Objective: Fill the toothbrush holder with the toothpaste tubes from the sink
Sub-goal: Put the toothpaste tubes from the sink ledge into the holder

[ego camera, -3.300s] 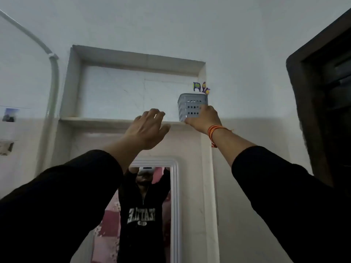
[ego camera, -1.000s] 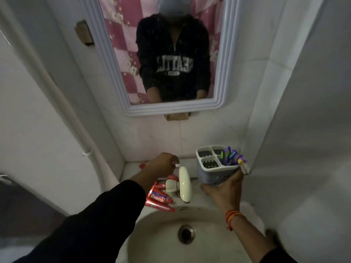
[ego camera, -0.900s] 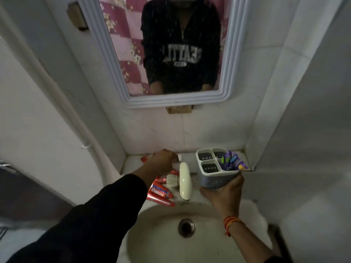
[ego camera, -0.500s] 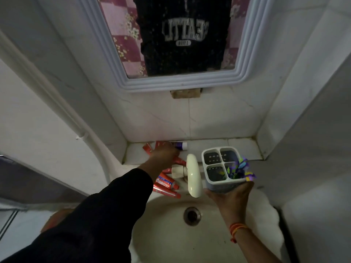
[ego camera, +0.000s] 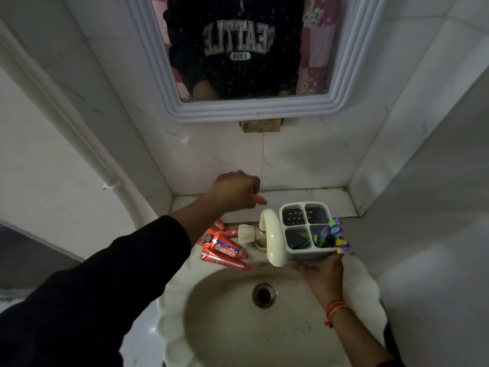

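Note:
My right hand (ego camera: 321, 274) grips the base of the grey four-compartment toothbrush holder (ego camera: 307, 229) and holds it above the sink's right rim. Several purple and yellow toothbrushes (ego camera: 332, 237) lean out of its front right compartment; the others look empty. My left hand (ego camera: 232, 190) is closed around a red toothpaste tube (ego camera: 259, 199), whose end pokes out toward the holder, lifted over the back ledge. Several more red toothpaste tubes (ego camera: 225, 251) lie on the sink's left rim beside the tap.
A cream tap (ego camera: 272, 237) stands between my hands, just left of the holder. The white sink (ego camera: 365, 300) has a drain (ego camera: 263, 295) at the centre. A tiled ledge (ego camera: 330, 201) runs behind. A framed mirror (ego camera: 264, 109) hangs above, and a pipe (ego camera: 66, 120) runs down the left wall.
The holder came down from the high shelf to the sink. My left hand closed on a red tube at the back ledge and has lifted it. The view tilted down.

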Demonstrator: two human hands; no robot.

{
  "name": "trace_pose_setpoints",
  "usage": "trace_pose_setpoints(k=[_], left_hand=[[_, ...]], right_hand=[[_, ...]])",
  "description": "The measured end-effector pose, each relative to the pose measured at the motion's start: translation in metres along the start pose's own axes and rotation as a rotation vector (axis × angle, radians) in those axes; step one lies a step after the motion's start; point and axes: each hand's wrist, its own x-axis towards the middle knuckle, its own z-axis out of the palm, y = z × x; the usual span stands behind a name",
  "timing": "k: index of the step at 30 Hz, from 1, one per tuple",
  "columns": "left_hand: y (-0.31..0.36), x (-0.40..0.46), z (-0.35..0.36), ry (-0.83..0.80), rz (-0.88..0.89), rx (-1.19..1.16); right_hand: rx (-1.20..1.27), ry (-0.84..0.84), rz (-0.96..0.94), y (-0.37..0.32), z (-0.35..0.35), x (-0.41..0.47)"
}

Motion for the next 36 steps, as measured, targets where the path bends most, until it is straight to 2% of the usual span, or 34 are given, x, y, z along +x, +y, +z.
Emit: trace_pose_setpoints(k=[4, 10, 17, 26, 33, 36], left_hand=[[0.026, 0.002, -0.039, 0.083, 0.025, -0.209], [0.088, 0.004, -0.074, 0.089, 0.155, -0.288], [0.132, 0.022, -0.038, -0.026, 0.073, -0.242], [0.156, 0.024, -0.011, -0.054, -0.021, -0.141], [0.158, 0.024, -0.008, 0.017, -0.052, -0.088], [0.157, 0.025, -0.009, 0.115, -0.049, -0.114]], right_hand=[[0.011, -0.042, 0.005, 0.001, -0.002, 0.0], [0.128, -0.081, 0.038, -0.011, -0.007, -0.002], [0.112, -0.08, 0.008, -0.008, -0.008, 0.002], [0.056, -0.086, 0.025, -0.006, -0.009, 0.007], [0.102, -0.104, 0.029, -0.002, -0.01, 0.01], [0.108, -0.108, 0.014, -0.001, -0.012, 0.014]])
